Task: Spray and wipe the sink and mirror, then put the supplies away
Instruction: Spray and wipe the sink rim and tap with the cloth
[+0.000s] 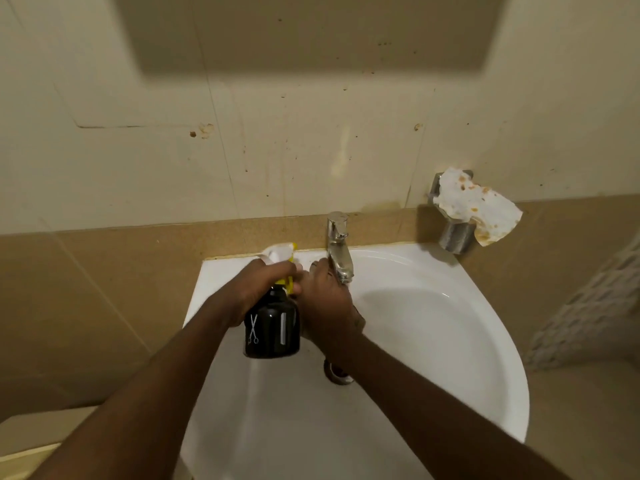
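A dark spray bottle [272, 329] with a white and yellow spray head hangs over the left side of the white sink [478, 317]. My left hand [258, 284] grips the bottle around its head and neck. My right hand [327, 301] is pressed against the bottle's right side at the yellow collar. Its back faces me, its fingers are curled in and hidden, and its thumb sticks up beside the chrome faucet [337, 245]. Part of the drain [337, 374] shows under my right forearm. No cloth is visible.
A metal wall holder [455, 232] with stained paper [479, 211] on it sticks out at the back right of the sink. The tiled wall behind is spotted and stained. A dark rectangular shape [311, 32] fills the top of the wall.
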